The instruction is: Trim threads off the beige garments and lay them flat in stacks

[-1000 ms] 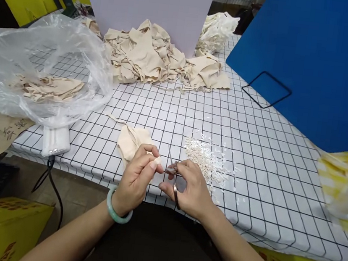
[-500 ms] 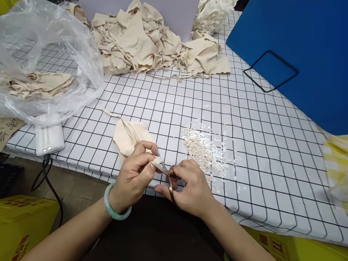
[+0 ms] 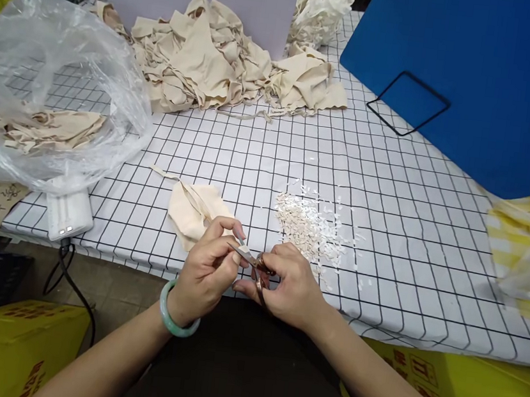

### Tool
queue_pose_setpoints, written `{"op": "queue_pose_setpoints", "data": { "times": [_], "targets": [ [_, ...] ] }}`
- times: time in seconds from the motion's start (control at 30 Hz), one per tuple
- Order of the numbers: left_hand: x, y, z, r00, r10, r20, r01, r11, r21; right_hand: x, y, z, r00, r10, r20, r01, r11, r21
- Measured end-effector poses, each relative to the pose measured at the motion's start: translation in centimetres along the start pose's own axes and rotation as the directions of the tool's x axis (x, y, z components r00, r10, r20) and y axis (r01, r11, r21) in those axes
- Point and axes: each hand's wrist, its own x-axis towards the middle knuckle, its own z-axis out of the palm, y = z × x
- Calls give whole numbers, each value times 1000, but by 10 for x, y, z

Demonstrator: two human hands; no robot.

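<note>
While the left hand (image 3: 205, 272) pinches a small beige fabric piece (image 3: 195, 212) between thumb and fingers at the near edge of the white checked table (image 3: 391, 195), the right hand (image 3: 290, 285) is closed around small metal scissors (image 3: 254, 265), whose blades touch the pinched edge. Most of the fabric lies on the table just behind the left hand. A heap of tiny white clippings (image 3: 310, 223) lies just beyond the right hand. A clear plastic bag (image 3: 53, 69) with beige pieces sits far left.
</note>
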Motion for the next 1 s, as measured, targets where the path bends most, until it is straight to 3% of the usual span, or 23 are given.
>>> {"op": "queue_pose_setpoints", "data": {
  "times": [0.27, 0.47, 0.53, 0.63, 0.67, 0.77, 0.83, 0.9, 1.0],
  "targets": [
    [4, -1, 7, 998, 31, 49, -34, 997, 69, -15, 7, 2, 996, 77, -48, -81, 992, -92],
    [10, -9, 16, 997, -17, 78, 9, 994, 113, -15, 25, -3, 957, 285, -58, -291, 949, -122],
    [6, -7, 11, 984, -50, 169, 28, 992, 126, -8, 29, -12, 930, 366, -31, -368, 928, -58],
    [2, -4, -13, 934, -58, 352, -11, 982, 190, 3, 30, -21, 872, 490, -10, -484, 864, 142],
    [3, -5, -26, 938, -48, 343, -35, 972, 232, 6, 29, -21, 850, 527, 5, -510, 822, 253],
    [17, -20, -70, 991, 16, 131, -75, 887, 456, 9, 22, -10, 813, 552, 183, -533, 582, 614],
    [31, -37, -97, 994, 28, 106, -91, 759, 645, 10, 18, -1, 807, 486, 337, -566, 470, 677],
    [44, -55, -113, 976, 5, 219, -171, 637, 752, 11, 19, 1, 793, 510, 332, -594, 531, 604],
    [52, -74, -115, 922, -23, 387, -316, 533, 785, 14, 26, -12, 781, 624, -9, -567, 716, 407]
  ]
}}
